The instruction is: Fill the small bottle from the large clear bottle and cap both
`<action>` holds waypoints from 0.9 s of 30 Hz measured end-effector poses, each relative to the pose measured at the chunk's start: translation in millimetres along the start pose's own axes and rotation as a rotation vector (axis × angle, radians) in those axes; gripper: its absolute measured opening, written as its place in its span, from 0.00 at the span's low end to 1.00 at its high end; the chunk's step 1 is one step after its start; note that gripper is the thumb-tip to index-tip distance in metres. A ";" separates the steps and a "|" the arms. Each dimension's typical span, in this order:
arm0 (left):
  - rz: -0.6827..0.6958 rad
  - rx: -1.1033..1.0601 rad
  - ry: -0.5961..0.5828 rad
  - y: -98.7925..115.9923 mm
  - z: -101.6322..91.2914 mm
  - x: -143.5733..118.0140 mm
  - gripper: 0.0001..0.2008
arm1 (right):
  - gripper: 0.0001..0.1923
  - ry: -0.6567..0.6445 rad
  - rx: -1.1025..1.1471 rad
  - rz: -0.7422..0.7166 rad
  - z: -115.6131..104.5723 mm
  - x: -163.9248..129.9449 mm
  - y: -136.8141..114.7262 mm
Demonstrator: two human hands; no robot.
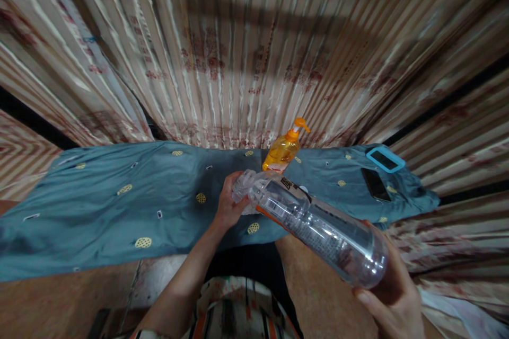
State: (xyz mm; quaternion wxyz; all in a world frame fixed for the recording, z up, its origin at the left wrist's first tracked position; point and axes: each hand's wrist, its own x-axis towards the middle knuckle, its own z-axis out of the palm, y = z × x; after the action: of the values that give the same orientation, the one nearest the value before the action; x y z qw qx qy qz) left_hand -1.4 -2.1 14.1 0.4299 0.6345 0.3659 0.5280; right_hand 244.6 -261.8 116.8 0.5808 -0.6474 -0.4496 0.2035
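Fingers of the left hand (229, 202) curl around the cap end of a clear plastic bottle (314, 222), near the centre of the frame, the thumb and fingers wrapped over the neck. The right hand (392, 291) cups the bottle's base from below at the lower right, palm up, fingers spread under the rounded bottom. Between the two hands the bottle lies tilted, neck toward the centre of the frame and base toward the lower right; it looks empty, and a printed label with an orange edge wraps its middle.

Just beyond the bottle's neck, an orange pump bottle (284, 149) of amber liquid stands upright on a blue-grey cloth (119, 206) dotted with small yellow round motifs. The cloth spreads across the middle of the frame from the left edge to the right. On its right end lie a dark phone (376, 184) and, just beside it toward the upper right, a phone in a light blue case (385, 159), both flat, screens up.

Behind the cloth, a pleated curtain (246, 53) in beige and brown stripes with reddish prints fills the upper frame. At the bottom centre the person's lap shows a striped garment (234, 312)
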 end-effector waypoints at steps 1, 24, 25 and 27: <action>-0.001 -0.003 0.000 0.2 -0.1 0.1 0.33 | 0.48 0.008 0.006 0.007 0.8 -0.2 -0.9; 0.011 0.002 -0.005 0.1 -0.8 -1.1 0.31 | 0.47 0.098 0.057 0.091 12.7 -6.5 -14.4; 0.011 0.002 -0.005 -0.1 -0.7 -1.1 0.32 | 0.47 0.098 0.057 0.099 13.2 -7.0 -15.2; 0.008 0.001 -0.009 -0.7 -0.6 -1.3 0.32 | 0.48 0.104 0.051 0.108 13.2 -7.4 -15.9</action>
State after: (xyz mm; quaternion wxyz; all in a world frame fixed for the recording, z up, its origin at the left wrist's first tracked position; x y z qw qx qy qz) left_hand -2.2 -2.9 13.0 0.4290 0.6384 0.3620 0.5267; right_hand 224.9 -261.6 126.6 0.6077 -0.6654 -0.3781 0.2121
